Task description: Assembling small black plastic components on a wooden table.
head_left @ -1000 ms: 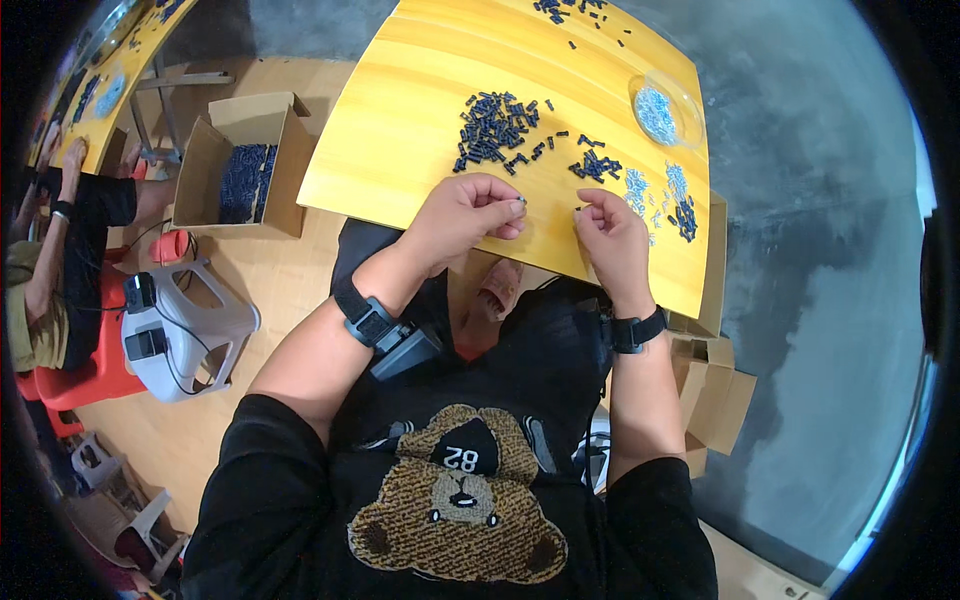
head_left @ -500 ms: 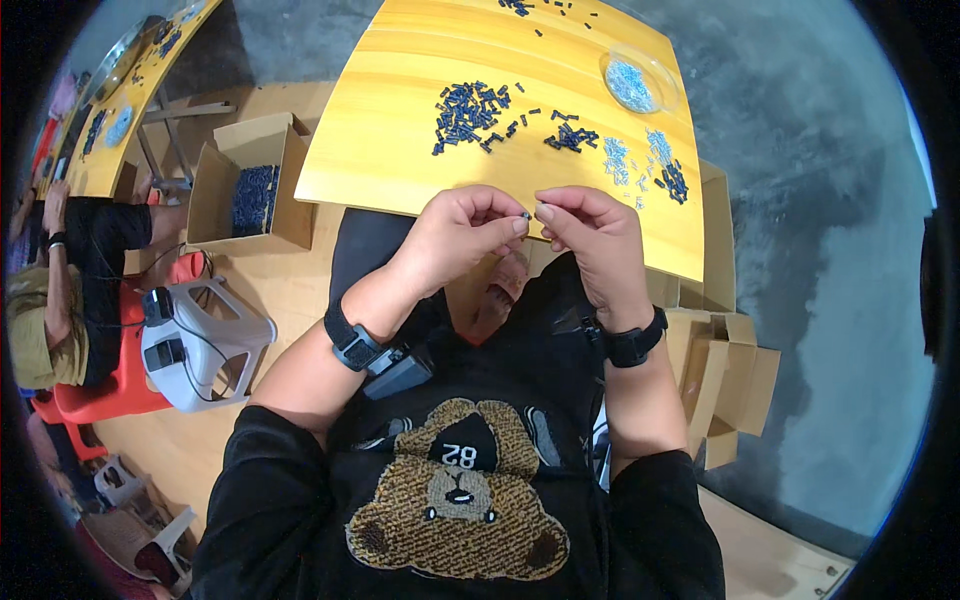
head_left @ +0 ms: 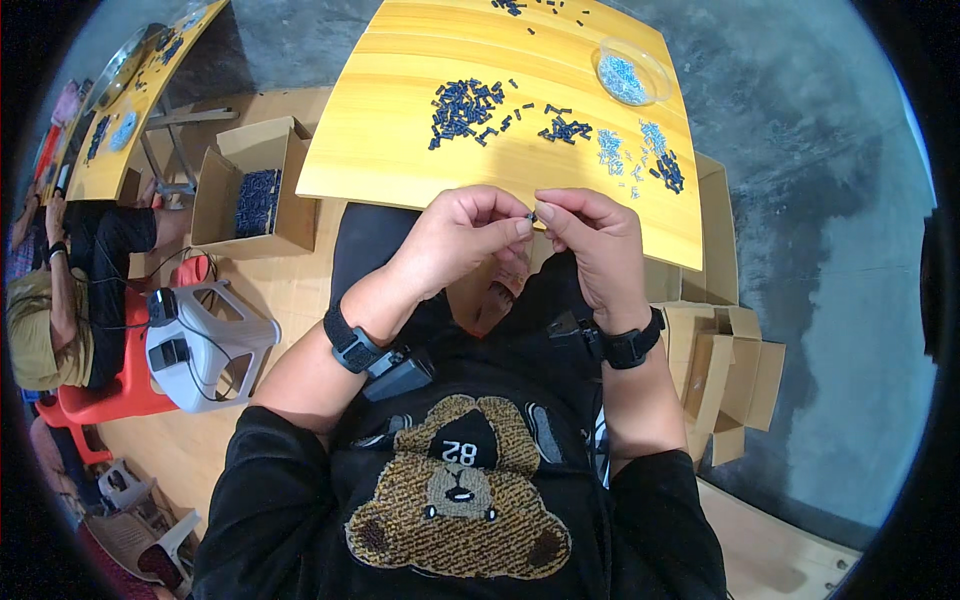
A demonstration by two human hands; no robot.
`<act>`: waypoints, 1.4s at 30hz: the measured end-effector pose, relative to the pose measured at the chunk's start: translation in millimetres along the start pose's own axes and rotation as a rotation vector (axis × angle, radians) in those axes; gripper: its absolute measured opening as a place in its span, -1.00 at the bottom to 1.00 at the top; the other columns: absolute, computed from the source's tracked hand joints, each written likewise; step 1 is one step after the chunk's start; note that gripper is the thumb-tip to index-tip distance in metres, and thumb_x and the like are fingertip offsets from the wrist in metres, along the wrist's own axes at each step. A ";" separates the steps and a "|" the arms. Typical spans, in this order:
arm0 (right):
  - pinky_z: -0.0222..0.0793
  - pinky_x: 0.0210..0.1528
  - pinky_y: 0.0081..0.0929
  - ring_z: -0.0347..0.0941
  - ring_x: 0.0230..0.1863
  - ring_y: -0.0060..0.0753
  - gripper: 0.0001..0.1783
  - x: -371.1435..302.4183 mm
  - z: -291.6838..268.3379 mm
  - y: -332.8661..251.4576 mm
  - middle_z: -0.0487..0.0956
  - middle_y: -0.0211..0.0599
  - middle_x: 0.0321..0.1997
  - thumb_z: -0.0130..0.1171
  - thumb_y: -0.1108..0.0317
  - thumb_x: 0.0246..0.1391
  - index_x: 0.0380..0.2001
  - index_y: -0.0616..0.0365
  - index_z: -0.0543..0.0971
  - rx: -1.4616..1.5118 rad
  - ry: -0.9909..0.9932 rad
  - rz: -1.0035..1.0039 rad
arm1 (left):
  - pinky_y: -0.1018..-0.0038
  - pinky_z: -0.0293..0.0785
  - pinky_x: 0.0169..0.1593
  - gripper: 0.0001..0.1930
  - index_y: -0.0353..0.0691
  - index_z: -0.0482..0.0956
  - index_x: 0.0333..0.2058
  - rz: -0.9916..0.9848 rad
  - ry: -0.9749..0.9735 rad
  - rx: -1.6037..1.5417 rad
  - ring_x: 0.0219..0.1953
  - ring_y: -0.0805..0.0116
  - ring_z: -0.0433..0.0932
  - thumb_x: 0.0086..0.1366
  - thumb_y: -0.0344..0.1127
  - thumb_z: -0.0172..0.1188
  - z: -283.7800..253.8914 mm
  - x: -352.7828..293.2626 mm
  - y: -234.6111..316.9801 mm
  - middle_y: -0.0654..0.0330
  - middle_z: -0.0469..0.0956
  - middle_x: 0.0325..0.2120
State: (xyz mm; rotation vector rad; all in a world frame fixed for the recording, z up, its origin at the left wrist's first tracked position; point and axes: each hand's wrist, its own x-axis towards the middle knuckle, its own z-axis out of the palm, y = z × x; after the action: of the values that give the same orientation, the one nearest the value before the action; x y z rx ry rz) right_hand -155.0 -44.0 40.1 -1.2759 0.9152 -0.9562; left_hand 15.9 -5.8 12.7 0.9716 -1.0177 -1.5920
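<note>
Just off the near edge of the yellow table (head_left: 385,170), my left hand (head_left: 462,236) pinches a small dark part (head_left: 531,217) between thumb and index finger. My right hand (head_left: 597,236) meets it from the other side, thumb and index pressed together; whatever sits in that pinch is too small to make out. Beyond the hands lie a large pile of small black parts (head_left: 462,112) and a lesser black pile (head_left: 566,130). Farther right are pale, clear-looking little pieces (head_left: 610,152), with another black cluster (head_left: 668,172) beside them.
A clear round dish (head_left: 663,82) of light-blue pieces stands at the table's far right. Open cardboard boxes stand left (head_left: 295,195) and right (head_left: 748,385). To the left are a white stool (head_left: 235,345) with dark devices and cables, and a seated person (head_left: 60,310) at another table.
My fingertips have drawn closer, so the dark part now reaches my right fingertips. The whole view has shifted slightly.
</note>
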 end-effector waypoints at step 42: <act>0.31 -0.37 -0.69 0.40 -0.44 -0.62 -0.89 1.5 16.5 14.5 0.52 -0.41 -0.48 0.24 0.49 -0.07 -0.40 0.25 0.62 -0.279 0.029 -0.168 | 0.64 0.42 -0.33 -0.86 -0.31 0.54 -0.31 -0.020 0.091 0.005 -0.46 0.58 0.47 0.23 -0.35 0.15 -7.1 -7.2 -0.7 0.28 0.54 -0.49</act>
State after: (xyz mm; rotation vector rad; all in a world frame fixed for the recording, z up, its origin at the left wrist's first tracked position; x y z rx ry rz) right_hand -138.1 -39.1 26.9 -1.5990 1.0012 -1.0037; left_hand 23.8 0.3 10.6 1.0517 -0.9524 -1.5478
